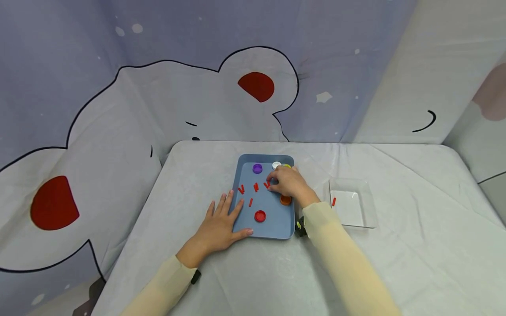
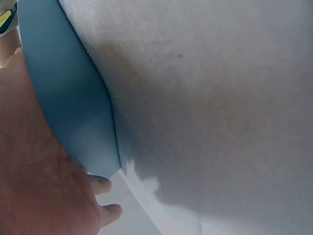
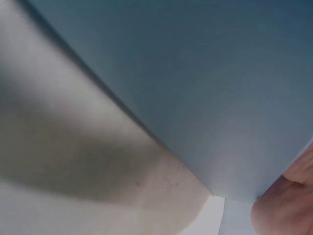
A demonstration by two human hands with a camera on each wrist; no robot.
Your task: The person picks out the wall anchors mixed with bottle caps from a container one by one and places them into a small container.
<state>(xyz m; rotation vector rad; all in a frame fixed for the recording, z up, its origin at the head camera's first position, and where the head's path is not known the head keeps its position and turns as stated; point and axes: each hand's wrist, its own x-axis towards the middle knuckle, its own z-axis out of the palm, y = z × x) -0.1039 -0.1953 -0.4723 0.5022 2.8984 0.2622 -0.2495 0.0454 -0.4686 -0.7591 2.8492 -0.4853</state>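
A blue-grey tray (image 1: 272, 227) lies on the table, with several short red sticks (image 1: 256, 187) in small groups on it. My right hand (image 1: 291, 182) reaches over the tray's right rim, its thumb and index fingertip pinching at a red stick (image 1: 266, 185) that forms a V with another. Spread flat across the left rim near the front corner is my left hand (image 1: 216, 228), fingers straight. Both wrist views show the tray's outer wall (image 2: 68, 88) close up, with part of each palm.
Round caps stand in the tray: purple (image 1: 257, 168), white (image 1: 276, 165), red (image 1: 259, 216), orange (image 1: 285, 200), and a yellow one (image 1: 287, 166) partly behind the right hand. To the right, a clear box (image 1: 370, 215) holds one red stick (image 1: 334, 202).
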